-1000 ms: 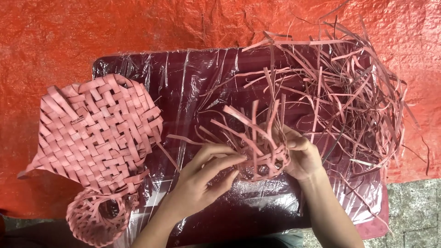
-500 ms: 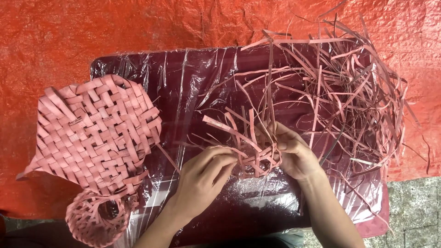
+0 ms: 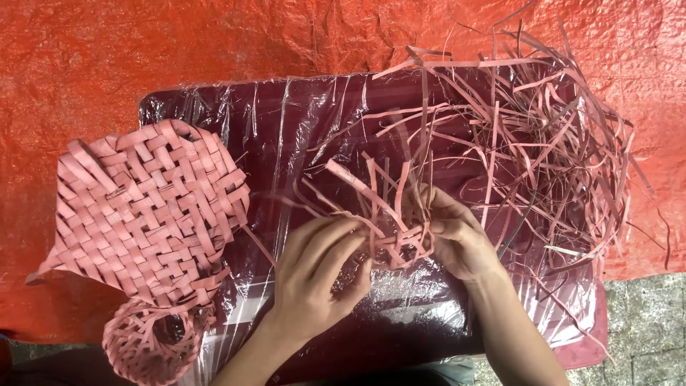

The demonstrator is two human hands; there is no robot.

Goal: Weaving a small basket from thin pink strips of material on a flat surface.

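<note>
Under everything spreads the orange tarp (image 3: 143,64), and on it sits my tabletop (image 3: 286,121), dark maroon and wrapped in shiny clear plastic. Off to the far right, a big loose tangle of pink strips (image 3: 543,150) sprawls over the tabletop's corner and spills onto the tarp. On the left edge lies a large flat woven mat (image 3: 143,214) of the same pink strips, with a small round woven basket (image 3: 146,343) touching its lower edge. Right in the middle, between my hands, is the small weave in progress (image 3: 393,229), its free strip ends sticking up and out toward the tangle. My left hand (image 3: 318,275) curls on its near side, fingertips pinching strips; my right hand (image 3: 457,239) clasps the other side, thumb pressed onto the weave.
</note>
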